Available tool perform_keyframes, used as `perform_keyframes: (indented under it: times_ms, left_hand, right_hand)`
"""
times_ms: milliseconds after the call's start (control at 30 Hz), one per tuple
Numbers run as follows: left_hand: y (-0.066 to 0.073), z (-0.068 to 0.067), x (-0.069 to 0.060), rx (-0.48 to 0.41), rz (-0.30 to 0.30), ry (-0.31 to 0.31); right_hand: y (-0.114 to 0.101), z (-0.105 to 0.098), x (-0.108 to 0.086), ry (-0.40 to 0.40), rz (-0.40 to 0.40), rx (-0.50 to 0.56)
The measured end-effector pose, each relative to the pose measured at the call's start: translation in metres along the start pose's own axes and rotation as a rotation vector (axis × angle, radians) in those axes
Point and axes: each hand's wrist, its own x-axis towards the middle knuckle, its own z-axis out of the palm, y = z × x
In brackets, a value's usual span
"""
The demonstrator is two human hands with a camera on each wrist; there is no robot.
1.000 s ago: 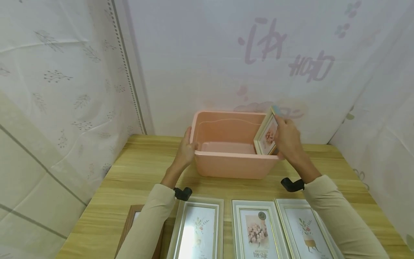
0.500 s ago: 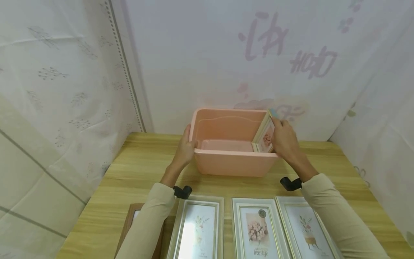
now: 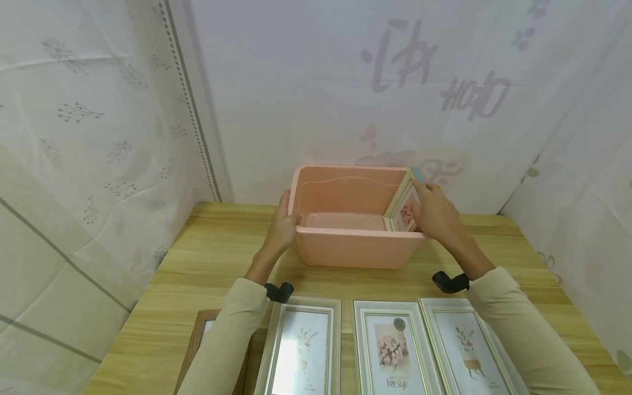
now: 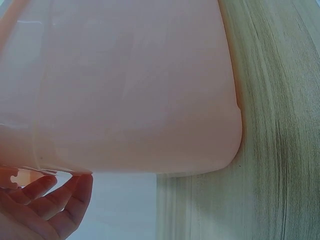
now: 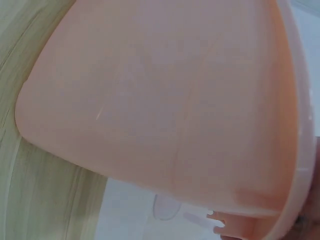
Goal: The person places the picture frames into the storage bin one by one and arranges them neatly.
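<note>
One pink bin (image 3: 355,249) stood on a wood-grain table (image 3: 222,247), its mouth up, and all clock hours here were read from its middle in the head view. At nine o'clock the left hand (image 3: 281,227) gripped the end of the bin, thumb over the rim and fingers bent beneath it, as the left wrist view also showed. At three o'clock, inside the bin, a cream frame (image 3: 405,208) with a pink flower print was tilted along the end wall, its lower edge down in the bin and one corner, pale blue, rising to the rim. Over that same end came the right hand (image 3: 438,214), fingers bent at the frame's outer edge and thumb across its face, pinching it; how firmly, I could not tell. The right wrist view was mostly filled by the outside of the bin.

Four more frames lay nearer the person: a brown frame (image 3: 199,332) towards eight o'clock, partly under the left sleeve (image 3: 222,345); a pale gold frame (image 3: 303,351) towards seven; a "free style" frame (image 3: 395,351) between five and six; and a white frame (image 3: 469,351) between four and five, partly behind the right sleeve (image 3: 523,334).
</note>
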Motion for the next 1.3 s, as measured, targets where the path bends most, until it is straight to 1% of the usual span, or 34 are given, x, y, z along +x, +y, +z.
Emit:
perform_keyframes:
  times_ms: [133, 233, 267, 333, 433, 533, 633, 800, 900, 967, 1067, 1200, 1300]
  left_hand:
    - [-0.001, -0.001, 0.000, 0.004, -0.005, -0.004]
    - [-0.001, -0.001, -0.001, 0.007, -0.007, -0.002]
    - [-0.001, -0.001, 0.000, 0.008, -0.006, -0.001]
    - [-0.001, -0.001, 0.000, 0.013, -0.006, 0.004]
    - [-0.001, 0.000, 0.000, 0.025, -0.006, 0.017]
    - [-0.001, 0.000, 0.000, 0.041, -0.010, 0.024]
    - [-0.001, 0.001, 0.000, 0.048, -0.010, 0.025]
    - [0.000, 0.001, 0.000, 0.054, -0.013, 0.035]
    - [0.000, 0.001, 0.000, 0.057, -0.016, 0.035]
    - [0.001, 0.002, 0.000, 0.064, -0.017, 0.039]
    - [0.001, 0.002, 0.000, 0.050, -0.012, 0.035]
    - [0.000, 0.001, 0.000, 0.030, -0.006, 0.031]
    - [-0.001, 0.000, 0.001, 0.028, -0.006, 0.028]
  right_hand:
    - [0.003, -0.005, -0.005, -0.018, -0.043, 0.030]
    - [0.011, -0.008, -0.014, 0.008, -0.087, 0.082]
    - [0.015, -0.008, -0.018, 0.021, -0.097, 0.114]
    - [0.024, -0.008, -0.026, 0.054, -0.125, 0.153]
    - [0.040, -0.006, -0.041, 0.075, -0.145, 0.204]
    - [0.057, -0.004, -0.055, 0.068, -0.143, 0.211]
    - [0.074, -0.002, -0.069, 0.014, -0.130, 0.186]
    - [0.100, 0.004, -0.088, -0.146, -0.103, 0.120]
    - [0.113, 0.009, -0.099, -0.238, -0.091, 0.116]
    - [0.120, 0.012, -0.105, -0.298, -0.097, 0.133]
    - [0.128, 0.016, -0.112, -0.407, -0.109, 0.191]
    - [0.137, 0.020, -0.120, -0.555, -0.101, 0.263]
    - [0.143, 0.024, -0.124, -0.612, -0.109, 0.275]
